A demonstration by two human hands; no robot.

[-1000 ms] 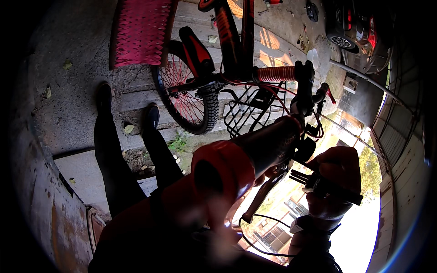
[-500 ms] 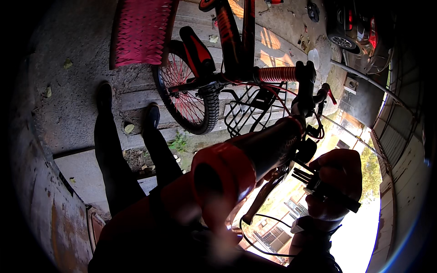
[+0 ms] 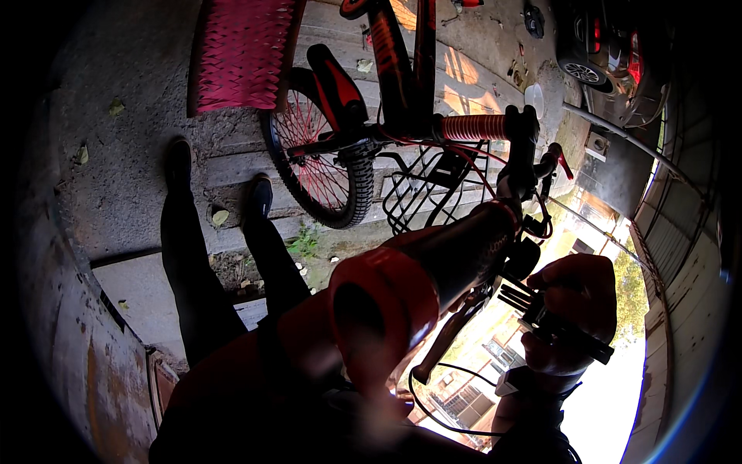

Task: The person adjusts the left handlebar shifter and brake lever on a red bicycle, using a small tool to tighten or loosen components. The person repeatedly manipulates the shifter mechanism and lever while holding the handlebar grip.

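Close to the camera is a black bicycle tube with a red, hollow end (image 3: 417,294). My left hand (image 3: 348,367) is dark and blurred by this red end; how its fingers lie I cannot tell. At the right, my right hand (image 3: 576,301) is closed on a black multi-tool (image 3: 560,332) with several thin prongs fanned out, just below black bicycle fittings (image 3: 525,255). Farther up stand the bicycle's black frame (image 3: 390,54), red-ringed stem (image 3: 471,126), red-spoked wheel (image 3: 313,185) and black wire rack (image 3: 433,189).
A pink woven panel (image 3: 239,62) hangs at upper left. My legs and shoes (image 3: 255,205) are on concrete paving (image 3: 116,193) with scattered leaves. A dark car (image 3: 603,69) is at upper right, beside a metal pipe (image 3: 618,135). Weathered walls curve along both sides (image 3: 85,356).
My right hand and the multi-tool have shifted slightly downward and tilted a little. The red-ended tube has moved very slightly right; the bicycle otherwise looks nearly the same.
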